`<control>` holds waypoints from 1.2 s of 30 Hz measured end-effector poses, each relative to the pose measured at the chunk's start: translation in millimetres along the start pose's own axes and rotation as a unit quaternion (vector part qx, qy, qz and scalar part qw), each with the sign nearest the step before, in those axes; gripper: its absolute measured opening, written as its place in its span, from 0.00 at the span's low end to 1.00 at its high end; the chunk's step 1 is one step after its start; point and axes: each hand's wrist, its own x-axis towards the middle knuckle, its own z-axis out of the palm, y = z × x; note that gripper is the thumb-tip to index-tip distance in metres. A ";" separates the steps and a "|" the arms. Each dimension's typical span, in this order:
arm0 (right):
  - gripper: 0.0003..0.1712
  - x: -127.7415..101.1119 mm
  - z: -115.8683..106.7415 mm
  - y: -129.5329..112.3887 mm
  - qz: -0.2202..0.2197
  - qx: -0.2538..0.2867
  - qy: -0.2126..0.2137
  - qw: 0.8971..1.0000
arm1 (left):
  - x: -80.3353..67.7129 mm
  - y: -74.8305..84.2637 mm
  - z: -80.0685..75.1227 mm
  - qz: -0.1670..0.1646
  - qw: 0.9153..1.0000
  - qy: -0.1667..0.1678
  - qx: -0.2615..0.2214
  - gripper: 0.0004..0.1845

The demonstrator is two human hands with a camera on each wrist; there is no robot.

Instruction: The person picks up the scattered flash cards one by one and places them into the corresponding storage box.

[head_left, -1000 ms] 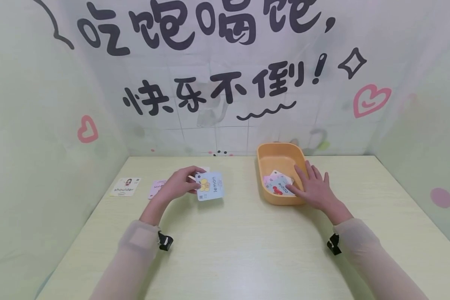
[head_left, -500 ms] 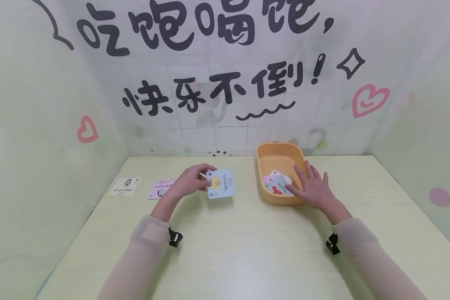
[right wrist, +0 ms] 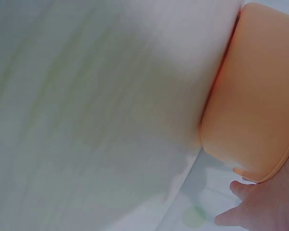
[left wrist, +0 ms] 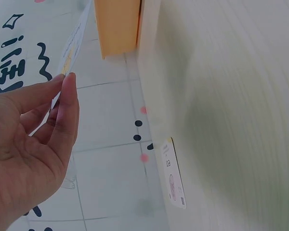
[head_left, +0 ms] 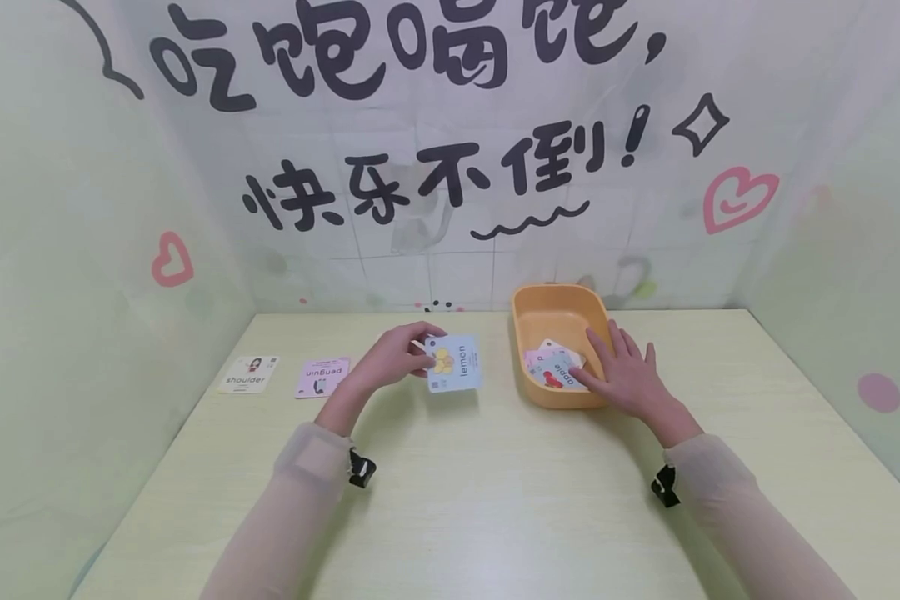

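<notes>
Although the left wrist view showed the lemon card [head_left: 453, 363] only edge-on, I could see from the head camera that the left hand [head_left: 396, 356] pinched it between thumb and fingertips, held up just left of the orange tub [head_left: 534, 302]. Its face read "lemon" beside a yellow fruit picture; the smaller print and code mark were too fine for me to read. A second card tucked behind the fingers was mostly hidden.

The right hand [head_left: 624, 374] lay with fingers straight and slightly spread over the tub's near right rim, covering part of the cards inside. There I could read "apple" on the top card [head_left: 558, 374]; the pink card under it showed only a corner. The right wrist view gave me just the tub's outer wall and a blurred bit of hand.

Farther left of the tub lay a pink card [head_left: 322, 377] reading "penguin" upside down, then one reading "shoulder" [head_left: 251, 374].

Compared with a second earlier, the lemon card had travelled closer to the tub; the right hand had not shifted.
</notes>
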 end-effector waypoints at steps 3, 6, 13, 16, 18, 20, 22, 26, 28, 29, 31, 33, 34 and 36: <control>0.50 0.6 0.6 0.9 0.001 0.001 0.000 1.000 | 2.5 3.2 1.7 0.001 1.000 0.000 -0.002 0.25; 0.50 1.1 1.5 1.5 0.000 0.004 0.001 1.000 | 5.3 6.3 3.8 0.001 1.000 0.000 0.000 0.25; 0.50 2.9 2.1 2.4 -0.001 0.004 -0.003 1.000 | 11.0 12.6 9.0 0.006 1.000 0.001 0.002 0.25; 0.50 3.5 2.1 2.4 -0.002 0.003 -0.003 1.000 | 13.0 14.7 11.3 0.009 1.000 0.001 -0.001 0.25; 0.50 3.3 2.2 2.5 -0.001 0.003 -0.002 1.000 | 14.3 16.7 12.8 0.011 1.000 0.000 -0.004 0.25; 0.50 2.7 2.0 1.9 -0.001 0.001 0.000 1.000 | 15.8 18.8 14.9 0.013 1.000 0.000 -0.007 0.25; 0.50 2.1 1.7 1.4 -0.001 0.000 0.000 1.000 | 16.8 20.8 16.9 0.015 1.000 0.001 -0.009 0.25; 0.49 1.4 1.1 1.5 0.000 -0.001 -0.001 1.000 | 20.2 24.3 21.0 0.021 1.000 0.002 -0.010 0.25; 0.49 1.2 1.0 1.6 0.000 0.000 -0.002 1.000 | 21.8 26.9 22.9 0.022 1.000 0.004 -0.009 0.24; 0.49 1.1 1.2 1.7 -0.001 0.002 -0.001 1.000 | 22.5 28.3 23.9 0.023 1.000 0.004 -0.009 0.24; 0.50 1.1 1.6 1.9 -0.001 0.003 -0.002 1.000 | 24.0 31.0 25.8 0.023 1.000 0.004 -0.007 0.25; 0.50 1.0 2.0 2.3 -0.002 0.004 -0.002 1.000 | 25.0 33.4 27.7 0.022 1.000 0.005 -0.006 0.25; 0.50 1.1 2.1 2.2 -0.003 0.004 -0.001 1.000 | 25.7 34.4 28.6 0.022 1.000 0.005 -0.006 0.25; 0.50 1.2 2.4 2.1 -0.003 0.005 0.001 1.000 | 27.3 35.9 30.6 0.021 1.000 0.007 -0.007 0.25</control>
